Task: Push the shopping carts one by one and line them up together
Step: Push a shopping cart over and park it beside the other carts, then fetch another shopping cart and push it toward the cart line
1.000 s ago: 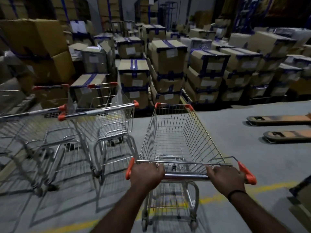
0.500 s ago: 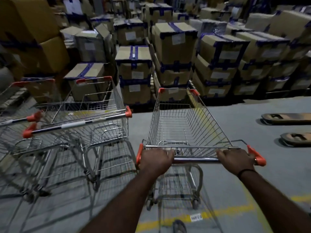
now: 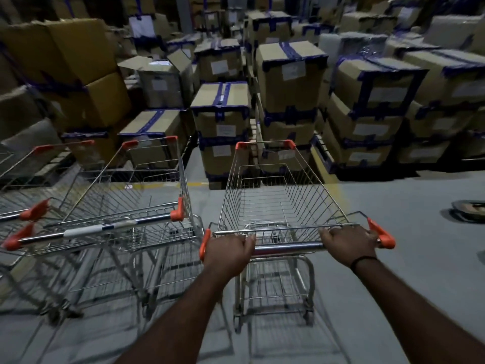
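A wire shopping cart [image 3: 283,195] with orange corner caps stands in front of me, its basket empty. My left hand [image 3: 228,252] grips the left end of its chrome handle bar [image 3: 287,248]. My right hand [image 3: 349,241] grips the right end, a dark band on that wrist. To its left a second cart [image 3: 126,206] stands side by side with it, a narrow gap between the two. Part of a third cart [image 3: 23,179] shows at the far left edge.
Stacks of taped cardboard boxes [image 3: 291,82] on pallets fill the space just beyond the carts' noses. More boxes [image 3: 65,74] rise at the left. A flat dark object [image 3: 469,210] lies on the grey floor at the right edge. A faint yellow line crosses the floor ahead.
The cart in my hands has rolled forward, drawing level with the cart on the left and nearer the boxes. Both hands keep their hold on the handle bar.
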A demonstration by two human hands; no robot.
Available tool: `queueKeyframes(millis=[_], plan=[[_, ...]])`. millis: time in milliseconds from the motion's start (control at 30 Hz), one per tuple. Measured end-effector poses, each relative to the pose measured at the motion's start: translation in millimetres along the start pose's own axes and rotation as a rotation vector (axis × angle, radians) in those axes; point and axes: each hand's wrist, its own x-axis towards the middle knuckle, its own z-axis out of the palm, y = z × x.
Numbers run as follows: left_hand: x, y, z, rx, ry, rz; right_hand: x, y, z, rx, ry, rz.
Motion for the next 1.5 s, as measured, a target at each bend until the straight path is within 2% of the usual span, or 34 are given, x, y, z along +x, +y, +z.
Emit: queueKeyframes(millis=[233, 367, 500, 700, 833, 967, 1133, 1233, 1367, 1500], plan=[[20, 4, -5, -0.005, -0.028, -0.046, 30, -4, -6, 0.033, -0.036, -0.036], [28, 4, -13, -0.086, -0.077, -0.057, 41, -6, -10, 0.063, -0.099, -0.028], [38, -2, -10, -0.177, -0.106, -0.081, 42, -22, -14, 0.223, -0.120, -0.058], [22, -22, -25, -0.321, -0.057, -0.013, 19, -92, -21, 0.498, -0.101, -0.245], [-5, -51, -39, -0.516, 0.067, -0.008, -3, -154, -37, 0.687, -0.061, -0.408], [-42, -103, -52, -0.662, 0.175, -0.134, -35, -219, -64, 0.801, 0.011, -0.500], [-114, -199, -48, -0.822, 0.279, -0.380, -87, -306, -90, 0.938, -0.044, -0.636], [-173, -258, -48, -0.911, 0.387, -0.532, -120, -363, -100, 0.976, -0.110, -0.753], [-267, -325, -47, -0.918, 0.501, -0.706, -181, -447, -107, 0.984, -0.187, -0.946], [-374, -376, -39, -0.906, 0.675, -0.933, -257, -527, -96, 0.917, -0.351, -1.157]])
